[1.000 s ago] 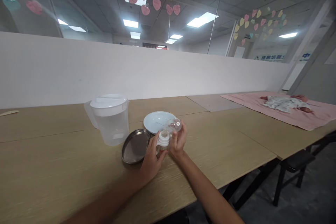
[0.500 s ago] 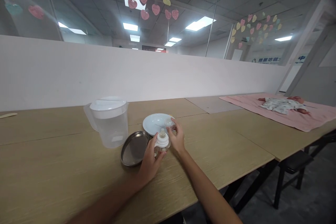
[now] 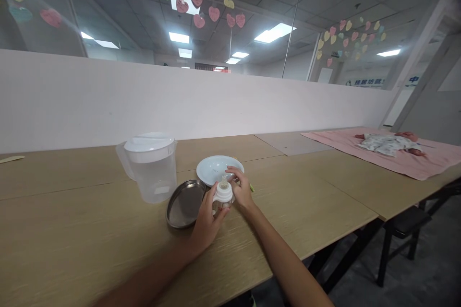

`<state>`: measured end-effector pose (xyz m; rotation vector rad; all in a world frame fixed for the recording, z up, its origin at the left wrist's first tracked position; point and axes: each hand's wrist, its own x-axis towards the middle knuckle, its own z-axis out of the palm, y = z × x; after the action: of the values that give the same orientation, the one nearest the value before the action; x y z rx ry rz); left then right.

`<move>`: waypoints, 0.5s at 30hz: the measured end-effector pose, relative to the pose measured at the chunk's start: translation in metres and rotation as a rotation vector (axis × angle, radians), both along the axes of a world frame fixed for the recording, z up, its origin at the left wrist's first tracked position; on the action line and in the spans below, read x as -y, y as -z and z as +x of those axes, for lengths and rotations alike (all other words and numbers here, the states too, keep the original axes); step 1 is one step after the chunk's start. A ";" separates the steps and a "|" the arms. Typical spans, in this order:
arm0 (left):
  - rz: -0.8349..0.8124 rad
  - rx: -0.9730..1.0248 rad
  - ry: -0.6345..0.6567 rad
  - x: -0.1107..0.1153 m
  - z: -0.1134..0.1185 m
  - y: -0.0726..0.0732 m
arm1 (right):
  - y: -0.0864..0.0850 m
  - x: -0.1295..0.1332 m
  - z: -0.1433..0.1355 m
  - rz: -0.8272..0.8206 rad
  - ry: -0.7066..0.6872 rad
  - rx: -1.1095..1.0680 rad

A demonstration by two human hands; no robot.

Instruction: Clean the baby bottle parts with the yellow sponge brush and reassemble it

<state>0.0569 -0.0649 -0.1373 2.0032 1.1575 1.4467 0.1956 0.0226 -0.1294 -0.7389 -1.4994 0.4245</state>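
Note:
My left hand [image 3: 208, 223] is wrapped round a baby bottle [image 3: 224, 194] with a white collar and handle, upright over the table. Its teat points up. My right hand [image 3: 241, 189] is closed at the top of the bottle, its fingers round a clear bottle cap [image 3: 225, 180] that sits at the teat. Whether the cap is seated on the collar I cannot tell. Just behind the hands is a white plate [image 3: 207, 167], partly covered by my right fingers. A round metal tray [image 3: 185, 205] lies left of my left hand.
A lidded plastic pitcher [image 3: 155, 172] stands at the left. A small green thing [image 3: 252, 188] shows beside my right hand. Far right, a doll [image 3: 387, 144] in patterned clothes lies on a pink cloth [image 3: 396, 169]. A black stool [image 3: 405, 225] stands beyond the table's edge.
My right hand has brought the clear cap left and down from above the plate to the bottle's teat. My left hand still holds the bottle in nearly the same place.

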 end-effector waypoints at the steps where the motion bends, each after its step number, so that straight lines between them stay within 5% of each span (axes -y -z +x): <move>1: 0.004 -0.013 -0.008 0.000 0.000 0.000 | 0.000 0.000 0.001 -0.004 -0.003 0.016; 15: 0.067 -0.055 -0.034 -0.003 -0.002 0.002 | -0.003 0.008 -0.001 -0.045 0.136 0.301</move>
<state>0.0550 -0.0621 -0.1397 2.0910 1.1856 1.4737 0.1950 0.0147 -0.1260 -0.9668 -1.7105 0.2517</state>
